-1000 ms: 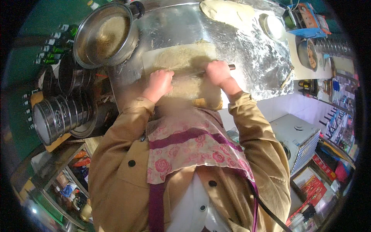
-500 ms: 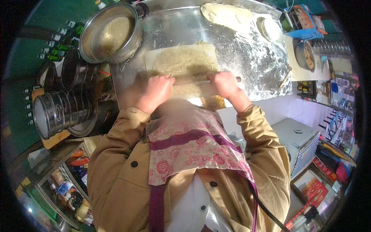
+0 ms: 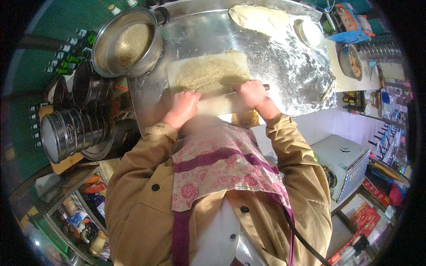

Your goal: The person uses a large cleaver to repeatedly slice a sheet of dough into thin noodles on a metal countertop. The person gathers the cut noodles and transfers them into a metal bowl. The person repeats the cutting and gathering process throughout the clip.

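My left hand (image 3: 183, 105) and my right hand (image 3: 252, 93) are both closed around one slim bar (image 3: 266, 87), its dark end poking out past my right fist. Motion blurs the stretch between my fists, and I cannot make out whether it is a blade or a plain rod. It lies across the near part of a pale board (image 3: 174, 71), just in front of my apron (image 3: 222, 173). Fine straw-coloured shreds (image 3: 211, 73) cover most of that board, beyond the bar.
A large metal pot (image 3: 98, 53) with a pale heap inside stands at the far left of the metal worktop (image 3: 191, 37). Flattened dough (image 3: 259, 18) and a white bowl (image 3: 312, 33) lie far right, near scattered flour. Dark pans and a stacked metal cylinder (image 3: 71, 133) crowd the left.
My right hand has shifted a little left and away from me, while my left hand has come slightly nearer. The bar now slants, its right end farther off.
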